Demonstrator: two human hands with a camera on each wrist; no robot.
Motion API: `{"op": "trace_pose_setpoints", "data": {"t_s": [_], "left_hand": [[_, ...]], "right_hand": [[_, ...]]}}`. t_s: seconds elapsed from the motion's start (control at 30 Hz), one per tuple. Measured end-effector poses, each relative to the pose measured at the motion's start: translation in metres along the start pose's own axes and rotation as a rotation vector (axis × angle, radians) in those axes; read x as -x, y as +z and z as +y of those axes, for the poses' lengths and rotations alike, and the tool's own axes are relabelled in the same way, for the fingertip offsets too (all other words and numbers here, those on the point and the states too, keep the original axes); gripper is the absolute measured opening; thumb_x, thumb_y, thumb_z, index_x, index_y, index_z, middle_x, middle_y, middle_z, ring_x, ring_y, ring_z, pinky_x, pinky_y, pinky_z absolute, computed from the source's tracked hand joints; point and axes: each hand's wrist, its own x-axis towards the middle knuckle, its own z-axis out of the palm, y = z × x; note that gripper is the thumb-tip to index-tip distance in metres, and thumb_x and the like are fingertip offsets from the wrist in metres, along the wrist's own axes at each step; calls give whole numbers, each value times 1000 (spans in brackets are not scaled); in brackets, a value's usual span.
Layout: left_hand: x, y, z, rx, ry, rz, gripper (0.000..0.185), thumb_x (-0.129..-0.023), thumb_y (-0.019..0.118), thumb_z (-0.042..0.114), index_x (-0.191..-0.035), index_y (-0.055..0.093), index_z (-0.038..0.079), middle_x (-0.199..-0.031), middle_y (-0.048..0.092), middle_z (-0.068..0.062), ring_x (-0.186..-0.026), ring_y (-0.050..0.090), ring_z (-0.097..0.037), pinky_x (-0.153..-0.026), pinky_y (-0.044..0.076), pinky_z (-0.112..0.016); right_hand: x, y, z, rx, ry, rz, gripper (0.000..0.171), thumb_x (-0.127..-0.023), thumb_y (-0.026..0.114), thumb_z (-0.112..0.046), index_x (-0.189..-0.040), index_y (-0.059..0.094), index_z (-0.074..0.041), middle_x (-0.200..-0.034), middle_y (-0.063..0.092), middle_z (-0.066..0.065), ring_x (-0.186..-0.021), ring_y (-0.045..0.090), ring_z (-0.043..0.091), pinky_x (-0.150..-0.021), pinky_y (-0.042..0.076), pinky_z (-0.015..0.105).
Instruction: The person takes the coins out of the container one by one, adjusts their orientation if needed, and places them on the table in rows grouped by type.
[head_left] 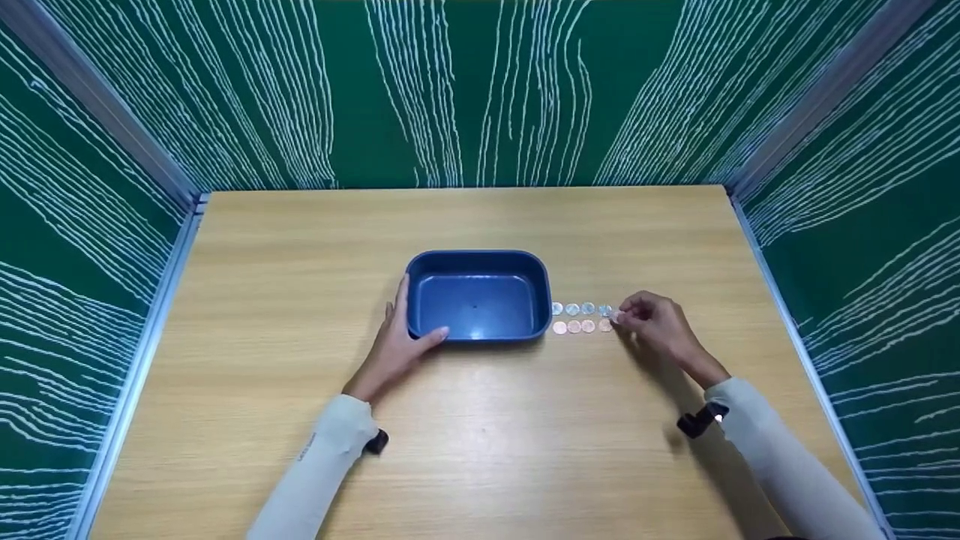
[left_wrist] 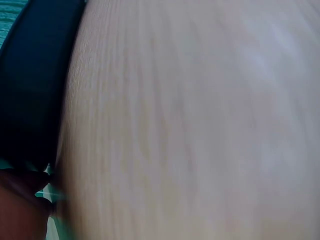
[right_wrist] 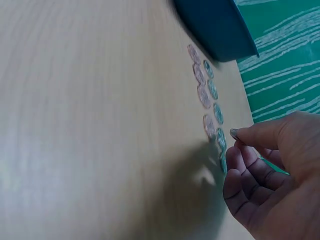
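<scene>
Light wood worktop (head_left: 480,450), green white-lined walls (head_left: 465,90); left hand (head_left: 397,345) lay flat against tub (head_left: 478,296), right hand (head_left: 656,322) pinched a coin (head_left: 615,318). No readable writing.

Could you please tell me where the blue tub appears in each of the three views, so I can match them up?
Head: the blue tub sits mid-table, the left hand against its near-left corner.
Left wrist: its dark wall fills the left edge, blurred.
Right wrist: one corner shows at top centre.
Shared landmark: the wooden tabletop; the coin rows link the head and right wrist views.

- Left hand (head_left: 395,341) lies flat, fingers straight, thumb spread wide, forearm stretched forward
- Right hand (head_left: 654,321) hovers low, fingers curled, thumb and forefinger pinched together
</scene>
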Motion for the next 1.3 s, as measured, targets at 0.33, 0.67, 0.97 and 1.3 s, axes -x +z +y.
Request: {"op": "trace_pose_setpoints", "data": {"t_s": [0.33,0.67,0.97,1.3], "left_hand": [[1,1,-2,9,-15,1,120,-95,85,50,-178,0,38,-186,7,-1,-165,-2,-56,-126,13,-80],[3,3,-1,15,-8,6,120,-95,86,49,-178,0,38,-186,6,-1,-165,-2,-56,-127,12,-79],[1,1,1,9,2,-1,121,-95,85,52,-178,-2,39,-186,5,-3,-165,-3,-56,-126,12,-81],[1,0,1,11,-17,-1,121,-95,85,50,-178,-2,40,-186,6,-3,-165,-5,-56,-124,13,-83]], "right_hand": [[12,0,11,49,11,28,11,-101,80,-5,-105,74,4,-92,74,14,-77,61,13,-62,48,19],[17,6,15,63,22,60,10,-101,80,-4,-106,74,3,-93,74,14,-80,61,16,-63,48,19],[19,13,18,105,21,103,12,-102,77,-3,-112,74,3,-102,72,17,-88,62,22,-69,48,17],[20,23,26,156,-76,170,7,-100,76,3,-107,77,3,-100,71,17,-89,61,23,-74,44,14]]}}
